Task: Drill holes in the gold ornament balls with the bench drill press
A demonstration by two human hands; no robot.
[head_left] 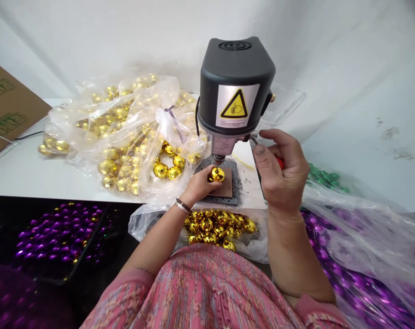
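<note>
A black drill press [236, 68] with a yellow warning sticker stands at the centre. Beneath its chuck, my left hand [200, 185] pinches a shiny gold ball [217, 174] between thumb and fingers, over a brown board [228, 183] on the grey base. The drill tip meets the top of the ball. My right hand [283, 169] is closed round the press's lever, whose red knob [280, 163] shows between the fingers. Close to my body, an open plastic bag holds many gold balls [207, 225].
Plastic bags of gold balls [121, 164] fill the table's left part. A cardboard box [12, 105] stands far left. Purple balls [56, 237] lie in a dark tray lower left. Bags of purple balls [361, 283] and green balls [327, 177] are at right.
</note>
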